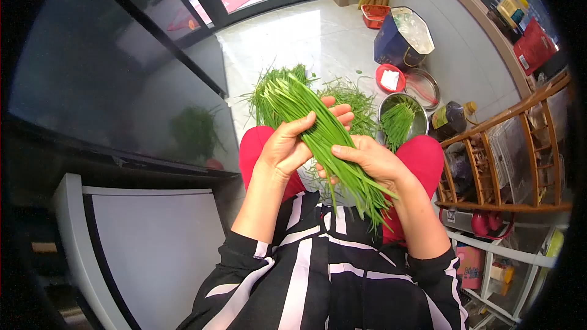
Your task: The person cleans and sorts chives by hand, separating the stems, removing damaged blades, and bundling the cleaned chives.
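A thick bundle of garlic chives (321, 131) lies slantwise across both hands above my lap, pale stem ends away from me and green leaf tips toward me. My left hand (290, 142) cradles it from beneath, thumb along its near side and fingertips showing past the far side. Lower down, my right hand (370, 159) grips the bundle with the thumb on top. On the floor beyond is a heap of more chives (269, 95), with loose scattered blades (354, 107) beside it. A metal pot (420, 123) to the right holds another bunch of chives (397, 121).
Near the pot are a red bowl (397, 87), a round lid (431, 88), a dark blue bin (391, 46) and a dark bottle (449, 121). A wooden rack (489, 153) stands close on my right. Dark glossy doors (128, 85) and a white cabinet (153, 250) stand left.
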